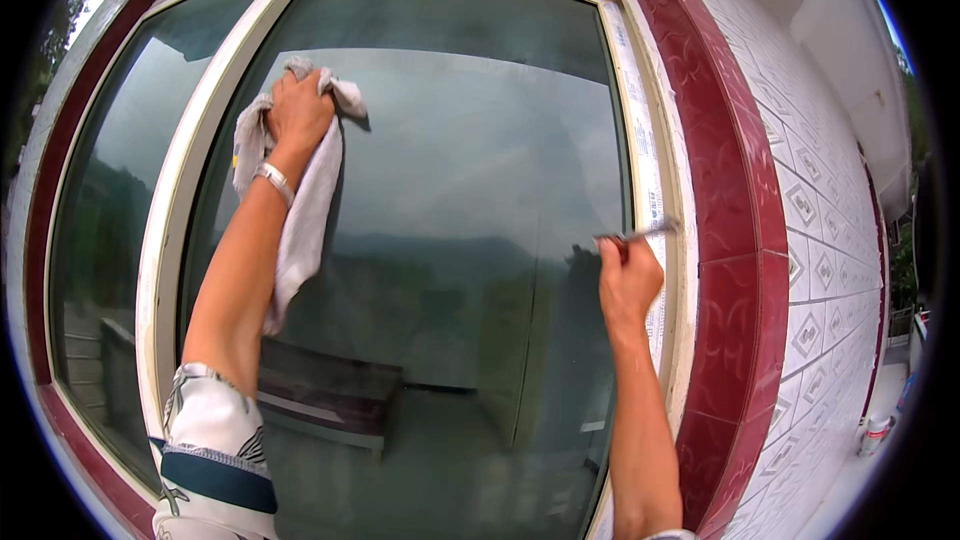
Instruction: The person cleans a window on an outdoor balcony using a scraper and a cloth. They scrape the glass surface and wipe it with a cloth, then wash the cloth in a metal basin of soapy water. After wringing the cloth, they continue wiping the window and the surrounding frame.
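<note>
My left hand (298, 111) grips a pale grey cloth (311, 217) against the upper left of a large window pane (450, 165). The cloth hangs in folds below the hand, beside my forearm, and one corner sticks out to the right. On the right, my right hand (631, 281) is closed around the handle of a small metal tool (652, 231); its kind is not plain. The tool's tip points right, over the white window frame (664, 165). Printed film or tape lines the frame's inner strip.
Dark red tiles (731, 315) border the frame at the right, with white patterned wall tiles (825, 262) beyond. A vertical frame bar (176, 187) parts the large pane from a narrower one (112, 202). A white canister (874, 436) stands at the far lower right.
</note>
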`<state>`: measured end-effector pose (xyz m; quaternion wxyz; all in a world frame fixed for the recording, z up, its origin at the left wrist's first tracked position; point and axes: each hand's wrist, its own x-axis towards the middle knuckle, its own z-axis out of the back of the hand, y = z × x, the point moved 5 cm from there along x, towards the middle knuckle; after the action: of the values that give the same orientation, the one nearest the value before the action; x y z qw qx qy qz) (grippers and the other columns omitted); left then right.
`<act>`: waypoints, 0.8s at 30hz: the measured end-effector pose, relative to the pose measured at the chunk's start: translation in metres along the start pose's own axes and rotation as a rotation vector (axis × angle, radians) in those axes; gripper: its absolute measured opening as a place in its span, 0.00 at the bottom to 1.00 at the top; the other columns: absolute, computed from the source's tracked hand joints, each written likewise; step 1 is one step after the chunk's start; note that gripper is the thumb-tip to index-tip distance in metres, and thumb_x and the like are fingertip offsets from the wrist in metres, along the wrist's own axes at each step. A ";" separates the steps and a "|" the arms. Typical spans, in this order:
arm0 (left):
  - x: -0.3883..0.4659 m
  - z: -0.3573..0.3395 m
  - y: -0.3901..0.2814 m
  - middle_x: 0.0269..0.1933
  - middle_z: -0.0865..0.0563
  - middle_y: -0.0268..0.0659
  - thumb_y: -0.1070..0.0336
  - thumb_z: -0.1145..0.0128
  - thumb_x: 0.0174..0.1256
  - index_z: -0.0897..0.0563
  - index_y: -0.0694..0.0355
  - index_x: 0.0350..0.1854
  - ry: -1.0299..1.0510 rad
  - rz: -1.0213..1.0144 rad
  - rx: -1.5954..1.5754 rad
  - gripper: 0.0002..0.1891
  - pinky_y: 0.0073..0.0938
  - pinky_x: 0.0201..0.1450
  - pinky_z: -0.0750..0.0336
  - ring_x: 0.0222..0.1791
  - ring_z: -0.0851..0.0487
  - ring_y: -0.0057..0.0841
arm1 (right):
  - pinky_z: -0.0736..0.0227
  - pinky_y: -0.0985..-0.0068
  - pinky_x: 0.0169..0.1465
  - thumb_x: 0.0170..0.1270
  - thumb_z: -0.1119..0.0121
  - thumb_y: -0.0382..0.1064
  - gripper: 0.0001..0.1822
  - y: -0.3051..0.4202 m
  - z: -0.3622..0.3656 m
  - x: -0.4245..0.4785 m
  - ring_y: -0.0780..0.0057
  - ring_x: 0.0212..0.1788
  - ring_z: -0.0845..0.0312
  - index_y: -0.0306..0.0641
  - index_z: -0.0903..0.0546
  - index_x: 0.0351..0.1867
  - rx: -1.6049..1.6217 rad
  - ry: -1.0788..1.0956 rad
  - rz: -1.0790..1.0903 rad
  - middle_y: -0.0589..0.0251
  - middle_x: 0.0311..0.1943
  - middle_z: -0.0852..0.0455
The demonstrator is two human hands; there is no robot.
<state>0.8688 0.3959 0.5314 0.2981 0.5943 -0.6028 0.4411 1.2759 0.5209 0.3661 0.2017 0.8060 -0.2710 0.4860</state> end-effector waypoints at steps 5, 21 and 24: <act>0.066 -0.061 -0.076 0.58 0.28 0.42 0.61 0.50 0.54 0.19 0.47 0.51 -0.067 -0.017 0.171 0.20 0.43 0.54 0.30 0.61 0.39 0.50 | 0.35 0.80 0.25 0.56 0.41 0.29 0.04 -0.008 0.086 -0.067 0.82 0.20 0.29 0.29 0.19 0.26 0.233 -0.132 -0.270 0.62 0.20 0.20; -0.148 -0.011 -0.359 0.63 0.38 0.59 0.43 0.48 0.61 0.24 0.56 0.57 0.296 -0.703 -0.640 0.28 0.48 0.59 0.35 0.62 0.39 0.52 | 0.37 0.83 0.29 0.60 0.42 0.30 0.05 -0.056 0.165 -0.127 0.82 0.25 0.33 0.31 0.25 0.28 0.198 -0.088 -0.287 0.67 0.23 0.26; -0.266 0.039 -0.324 0.61 0.38 0.62 0.61 0.39 0.55 0.23 0.57 0.55 0.485 -0.830 -0.851 0.23 0.50 0.61 0.37 0.61 0.39 0.59 | 0.39 0.80 0.24 0.56 0.39 0.29 0.05 -0.047 0.189 -0.130 0.77 0.21 0.32 0.31 0.23 0.27 0.211 -0.100 -0.219 0.63 0.21 0.25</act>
<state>1.2234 0.5131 0.3365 0.7818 0.4912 -0.3603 0.1329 1.3836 0.4773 0.1625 0.1539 0.8707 -0.1388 0.4460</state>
